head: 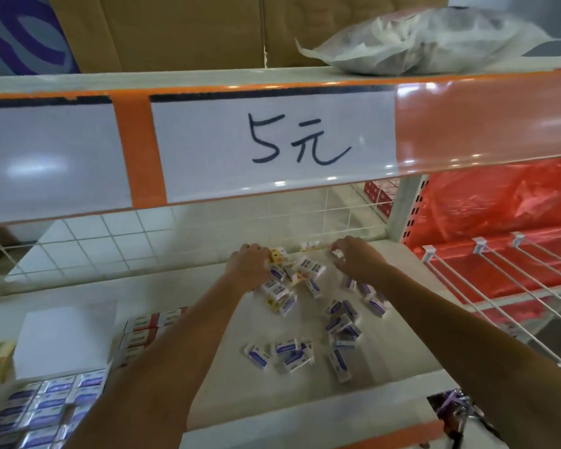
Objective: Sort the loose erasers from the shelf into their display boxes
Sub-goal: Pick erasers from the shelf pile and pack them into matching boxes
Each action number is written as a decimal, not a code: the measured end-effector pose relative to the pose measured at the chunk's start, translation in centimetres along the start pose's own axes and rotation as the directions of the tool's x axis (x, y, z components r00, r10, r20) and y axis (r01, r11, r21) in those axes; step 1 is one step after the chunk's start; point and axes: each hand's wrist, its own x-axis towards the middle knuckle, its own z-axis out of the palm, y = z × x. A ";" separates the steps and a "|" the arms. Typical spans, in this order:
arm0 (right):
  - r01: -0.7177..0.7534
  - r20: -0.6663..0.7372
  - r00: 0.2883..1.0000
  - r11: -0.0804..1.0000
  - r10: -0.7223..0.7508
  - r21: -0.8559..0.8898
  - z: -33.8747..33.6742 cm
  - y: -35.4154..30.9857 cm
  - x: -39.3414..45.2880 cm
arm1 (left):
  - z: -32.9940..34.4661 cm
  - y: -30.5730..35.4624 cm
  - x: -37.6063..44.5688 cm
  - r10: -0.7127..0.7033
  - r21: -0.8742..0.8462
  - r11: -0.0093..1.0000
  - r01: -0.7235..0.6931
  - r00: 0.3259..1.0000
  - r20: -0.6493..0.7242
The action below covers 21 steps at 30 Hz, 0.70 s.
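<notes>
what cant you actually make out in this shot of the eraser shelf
Head view only:
- Print on the loose erasers: too small and blurred to read.
- What the left hand grips: its fingers are buried in the pile.
- Display box of erasers: cut off by the bottom left edge and by the left forearm.
- Contents of the plastic bag on the top shelf: the cloudy film hides them.
- Red boxes behind the wire grid: too small to identify.

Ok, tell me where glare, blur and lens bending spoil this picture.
Head view: glare streaks the glossy orange strip and the price label; the wide lens bows the shelf edge; the plastic bag up top is smeared; the loose erasers are soft, their print unreadable; both hands, left and right, are slightly blurred.
</notes>
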 end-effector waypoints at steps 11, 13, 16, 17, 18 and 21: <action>0.079 0.020 0.997 0.990 -0.077 -0.120 1.4 -0.6 4.2 | 0.3 0.5 2.2 0.130 0.181 0.973 -0.140 0.989 0.064; 0.112 0.032 0.994 0.981 -0.108 -0.157 1.9 -0.8 4.6 | 0.2 0.5 2.3 0.153 0.246 0.956 -0.161 0.987 0.052; 0.165 0.063 0.986 0.952 -0.154 -0.256 2.9 -1.1 5.5 | 0.3 0.5 2.4 0.176 0.293 0.940 -0.177 0.984 0.030; 0.169 0.069 0.985 0.944 -0.156 -0.283 3.1 -1.1 5.8 | 0.4 0.6 2.3 0.180 0.295 0.939 -0.177 0.984 0.020; 0.172 0.075 0.985 0.936 -0.156 -0.308 3.3 -1.2 6.1 | 0.5 0.6 2.3 0.184 0.293 0.939 -0.179 0.983 0.010; 0.178 0.078 0.984 0.904 -0.160 -0.390 3.4 -1.6 5.9 | 0.9 0.3 2.0 0.201 0.272 0.943 -0.190 0.980 -0.011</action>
